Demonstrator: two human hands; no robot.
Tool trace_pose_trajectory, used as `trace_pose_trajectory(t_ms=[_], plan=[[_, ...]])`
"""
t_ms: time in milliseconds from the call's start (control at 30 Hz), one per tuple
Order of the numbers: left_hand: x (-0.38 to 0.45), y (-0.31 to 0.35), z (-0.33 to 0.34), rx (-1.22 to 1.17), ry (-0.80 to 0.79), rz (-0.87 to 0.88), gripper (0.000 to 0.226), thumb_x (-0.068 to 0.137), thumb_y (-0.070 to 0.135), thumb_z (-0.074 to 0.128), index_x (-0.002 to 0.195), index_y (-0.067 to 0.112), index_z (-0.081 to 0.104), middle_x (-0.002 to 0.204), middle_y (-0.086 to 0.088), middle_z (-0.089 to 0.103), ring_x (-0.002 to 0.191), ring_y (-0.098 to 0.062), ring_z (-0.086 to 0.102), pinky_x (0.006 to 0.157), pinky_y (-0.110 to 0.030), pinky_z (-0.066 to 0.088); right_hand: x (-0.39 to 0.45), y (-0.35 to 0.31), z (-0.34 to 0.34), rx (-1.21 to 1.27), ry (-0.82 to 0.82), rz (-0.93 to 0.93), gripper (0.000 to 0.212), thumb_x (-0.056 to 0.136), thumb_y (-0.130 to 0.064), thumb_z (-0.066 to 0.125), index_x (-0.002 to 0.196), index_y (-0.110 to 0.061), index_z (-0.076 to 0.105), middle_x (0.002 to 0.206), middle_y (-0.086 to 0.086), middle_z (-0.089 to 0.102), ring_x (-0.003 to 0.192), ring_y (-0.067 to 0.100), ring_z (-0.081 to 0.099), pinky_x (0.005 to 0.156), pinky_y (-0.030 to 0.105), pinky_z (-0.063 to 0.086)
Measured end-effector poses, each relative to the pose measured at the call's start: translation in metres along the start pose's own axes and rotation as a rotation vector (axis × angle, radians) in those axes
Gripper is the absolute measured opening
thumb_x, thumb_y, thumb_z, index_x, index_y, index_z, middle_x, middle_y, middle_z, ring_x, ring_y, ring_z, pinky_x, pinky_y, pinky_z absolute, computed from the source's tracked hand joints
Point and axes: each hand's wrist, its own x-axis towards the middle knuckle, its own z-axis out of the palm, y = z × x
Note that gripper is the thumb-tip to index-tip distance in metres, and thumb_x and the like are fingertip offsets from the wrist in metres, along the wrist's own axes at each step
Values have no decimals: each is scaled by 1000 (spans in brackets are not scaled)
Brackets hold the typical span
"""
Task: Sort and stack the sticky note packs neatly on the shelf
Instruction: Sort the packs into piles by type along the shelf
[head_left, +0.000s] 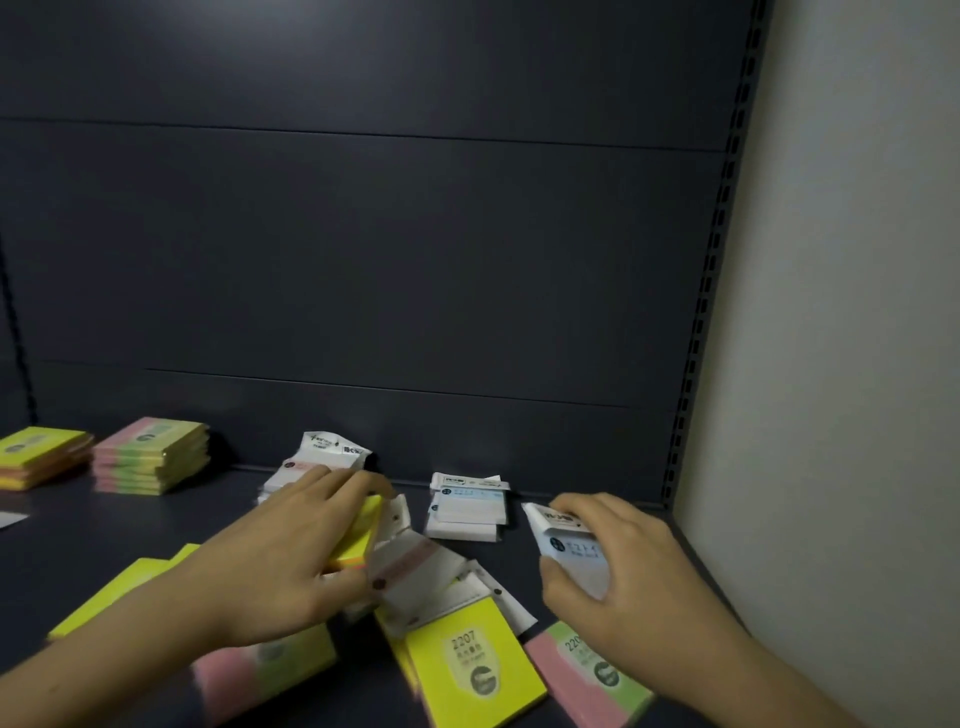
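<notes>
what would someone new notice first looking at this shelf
Two bare hands work over a loose jumble of bright sticky note packs at the front of the dark shelf. The left hand grips a yellow pack; the right hand holds a white pack. A neat pink-and-green stack sits back left.

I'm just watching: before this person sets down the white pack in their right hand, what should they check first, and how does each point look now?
1. Right hand has a firm grip on the white pack: ok, fingers curl round it.
2. A matching white stack is by the back wall: ok, close to that hand.
3. That stack is tidy: not ok, its flaps stick out unevenly.
4. Left hand is out of the way: ok, it is gripping a yellow pack further left.
5. Front of the shelf is sorted: not ok, loose packs lie overlapping.
6. The held pack matches the stack: cannot tell, print is blurred.
</notes>
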Motion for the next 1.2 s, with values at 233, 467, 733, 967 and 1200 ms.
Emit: trace_pose_trajectory(t_ms=[233,467,733,967,1200], plan=[[-19,-48,-10,51,12,37,66,73,60,35,134,38,25,121,19,36,108,-2,34,95,-21,33,18,-35,37,4,14,52,64,64,-68,33,114,-36,55,103,-22,54,100,1,51,89,25,46],[-45,-107,-32,122,-12,64,78,67,64,23,141,39,15,118,25,22,114,-6,29,101,-25,29,45,-92,78,-45,-3,124,45,78,-59,47,112,-31,55,108,-18,53,102,3,48,91,26,45],[-43,-148,-57,80,-74,47,85,61,68,22,140,40,9,119,26,15,122,-4,21,104,-21,24,90,-113,89,-115,16,239,39,75,-57,46,98,-28,58,95,-12,55,86,5,56,80,33,52],[-27,-150,-46,90,-30,27,83,65,68,25,142,39,9,120,25,21,110,-1,26,100,-22,32,123,-81,71,-124,28,268,43,68,-59,44,94,-29,61,94,-10,57,86,10,57,81,38,52],[-14,-145,-28,146,32,-12,81,68,66,25,142,35,15,122,18,31,107,-6,30,96,-26,35,144,-42,83,-156,-26,255,31,78,-50,53,94,-24,61,93,-7,56,85,11,56,80,38,53]])
